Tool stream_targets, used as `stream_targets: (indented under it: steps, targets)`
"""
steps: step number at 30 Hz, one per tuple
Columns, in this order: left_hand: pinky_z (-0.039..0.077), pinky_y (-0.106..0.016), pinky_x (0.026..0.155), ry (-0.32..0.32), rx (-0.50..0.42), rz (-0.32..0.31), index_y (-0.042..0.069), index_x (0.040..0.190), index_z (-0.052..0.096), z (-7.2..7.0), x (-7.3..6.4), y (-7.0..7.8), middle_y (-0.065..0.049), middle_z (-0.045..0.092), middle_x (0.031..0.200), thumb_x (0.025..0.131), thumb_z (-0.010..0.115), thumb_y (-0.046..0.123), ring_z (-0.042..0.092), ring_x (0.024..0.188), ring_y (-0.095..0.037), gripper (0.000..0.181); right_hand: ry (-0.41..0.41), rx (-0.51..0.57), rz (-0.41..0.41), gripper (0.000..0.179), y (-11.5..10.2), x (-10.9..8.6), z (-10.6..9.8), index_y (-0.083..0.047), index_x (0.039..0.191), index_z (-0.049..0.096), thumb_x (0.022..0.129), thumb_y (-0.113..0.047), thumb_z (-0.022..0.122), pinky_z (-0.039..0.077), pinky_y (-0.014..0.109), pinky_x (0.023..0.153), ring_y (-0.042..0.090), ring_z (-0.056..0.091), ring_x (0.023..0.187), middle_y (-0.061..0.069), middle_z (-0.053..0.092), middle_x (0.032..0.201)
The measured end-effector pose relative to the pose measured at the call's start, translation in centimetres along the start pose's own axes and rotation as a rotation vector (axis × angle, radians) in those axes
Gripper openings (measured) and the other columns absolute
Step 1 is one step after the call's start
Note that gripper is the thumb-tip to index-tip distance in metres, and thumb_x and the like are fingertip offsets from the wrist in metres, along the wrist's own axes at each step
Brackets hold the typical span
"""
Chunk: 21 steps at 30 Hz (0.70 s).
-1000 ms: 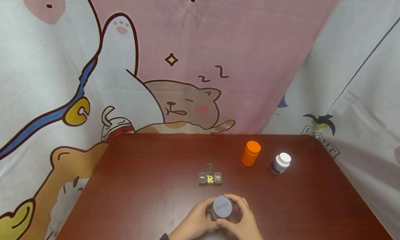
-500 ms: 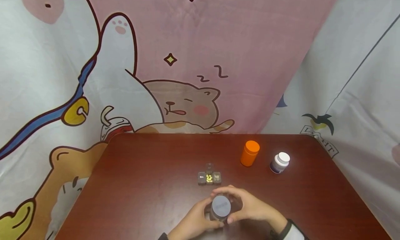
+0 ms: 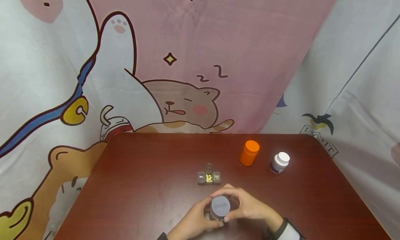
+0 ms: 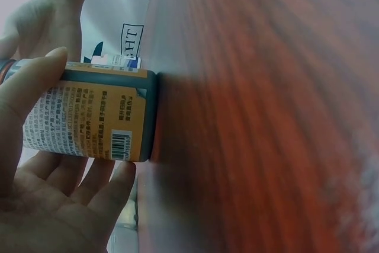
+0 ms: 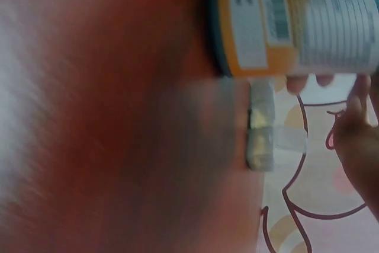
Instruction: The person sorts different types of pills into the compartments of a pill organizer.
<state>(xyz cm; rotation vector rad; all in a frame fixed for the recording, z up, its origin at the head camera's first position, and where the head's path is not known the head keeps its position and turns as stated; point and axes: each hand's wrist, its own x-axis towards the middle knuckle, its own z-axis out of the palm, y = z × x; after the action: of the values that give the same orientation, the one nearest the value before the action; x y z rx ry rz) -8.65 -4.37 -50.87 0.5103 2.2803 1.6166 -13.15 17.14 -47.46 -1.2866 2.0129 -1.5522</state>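
A pill bottle with a grey lid (image 3: 220, 206) stands upright at the table's near side, between both hands. My left hand (image 3: 195, 215) grips its body, thumb on one side and fingers curled on the other. The orange and white label (image 4: 89, 111) with a barcode faces the left wrist view, and the dark base is right at the tabletop. My right hand (image 3: 250, 205) holds around the lid with thumb and fingers. Just beyond lies a small pill box (image 3: 201, 178), its middle lid raised over yellow pills (image 3: 209, 178).
An orange bottle (image 3: 249, 153) stands at the back right of the dark red table (image 3: 150, 163). Right of it is a white bottle (image 3: 279, 162) with a dark label. A cartoon-printed cloth (image 3: 250, 59) hangs behind the table.
My right hand has turned around the lid, its wrist swinging out to the right so that the sleeve shows. The left hand and bottle have stayed nearly in place.
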Motion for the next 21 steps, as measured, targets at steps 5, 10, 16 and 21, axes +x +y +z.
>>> stream_targets:
  steps: [5, 10, 16, 21]
  targets:
    - [0.04, -0.04, 0.098, -0.011, 0.003, -0.012, 0.017, 0.135, 0.05, -0.1, 0.0, -0.1, 0.008, 0.056, 0.126, 0.072, 0.08, 0.04, 0.053, 0.116, -0.014, 0.074, 0.191, -0.103, 0.02, 0.06, 0.1, -0.9, 1.9, -0.013, 0.129, 0.055, 0.074, -0.017, 0.079, 0.041, 0.034, 0.091, 0.016, 0.051, 0.107, 0.002, 0.056, 0.117]
    - [0.039, -0.047, 0.098, -0.007, 0.017, -0.001, 0.024, 0.132, 0.053, -0.2, -0.1, -0.1, 0.01, 0.056, 0.126, 0.072, 0.078, 0.044, 0.051, 0.118, -0.017, 0.068, 0.447, -0.136, 0.176, 0.06, -0.8, -1.5, 4.4, -0.018, 0.124, 0.058, 0.069, -0.02, 0.083, 0.043, 0.031, 0.082, 0.012, 0.051, 0.096, -0.002, 0.058, 0.111]
    - [0.042, -0.037, 0.095, 0.002, -0.028, 0.024, 0.023, 0.129, 0.055, -0.1, -0.2, 0.0, 0.01, 0.059, 0.121, 0.072, 0.08, 0.034, 0.055, 0.112, -0.014, 0.063, 0.723, -0.177, 0.348, 0.062, -1.9, -1.0, 7.0, -0.021, 0.115, 0.063, 0.058, -0.022, 0.088, 0.042, 0.033, 0.076, 0.01, 0.051, 0.089, -0.01, 0.058, 0.106]
    - [0.041, -0.031, 0.094, 0.008, -0.048, 0.022, 0.021, 0.129, 0.055, 0.0, 0.0, -0.2, 0.009, 0.059, 0.121, 0.07, 0.081, 0.03, 0.055, 0.111, -0.012, 0.065, 0.866, -0.21, 0.394, 0.065, -2.1, -0.5, 8.3, -0.021, 0.111, 0.063, 0.053, -0.023, 0.09, 0.039, 0.03, 0.092, 0.006, 0.051, 0.102, -0.011, 0.056, 0.112]
